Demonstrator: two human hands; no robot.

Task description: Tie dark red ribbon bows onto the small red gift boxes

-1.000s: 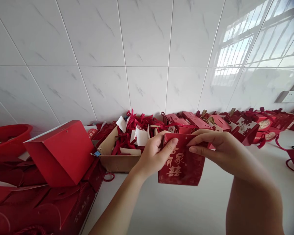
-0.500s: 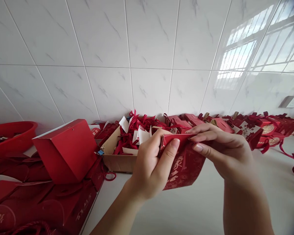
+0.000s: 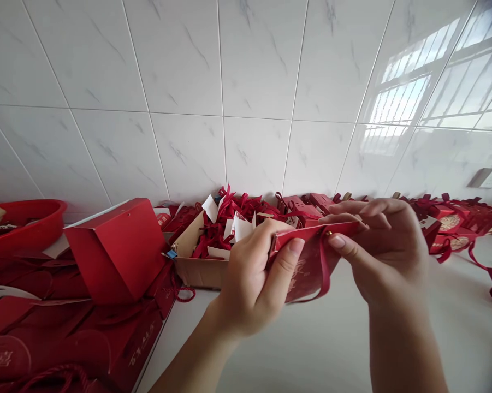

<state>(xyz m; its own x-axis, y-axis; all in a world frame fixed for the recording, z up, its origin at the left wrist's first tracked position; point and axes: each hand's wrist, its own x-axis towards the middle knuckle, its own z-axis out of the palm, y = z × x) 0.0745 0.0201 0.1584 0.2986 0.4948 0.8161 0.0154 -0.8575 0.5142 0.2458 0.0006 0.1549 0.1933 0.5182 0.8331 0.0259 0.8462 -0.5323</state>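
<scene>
Above the white table I hold a dark red gift box point(image 3: 307, 273) with pale printing on its face. My left hand point(image 3: 258, 273) is closed on its left end, thumb in front and fingers behind. A red ribbon point(image 3: 324, 267) hangs in a loop down the front from near a small gold-coloured fastener point(image 3: 329, 233). At that fastener my right hand point(image 3: 385, 245) pinches the box's upper right edge, its thumb beside the ribbon's top and its other fingers partly raised behind. The box's far side is hidden.
Behind my hands stands a cardboard box point(image 3: 200, 272) of red ribbons and white tags. A large red box point(image 3: 118, 251) rests on stacked red packaging at left, with a red basin point(image 3: 33, 218) beyond. Finished-looking red boxes point(image 3: 446, 218) line the tiled wall at right.
The gift box has tilted in my hands, and the ribbon loop now hangs over its front. My right thumb has come to the fastener, with the other fingers lifting. The view has shifted slightly.
</scene>
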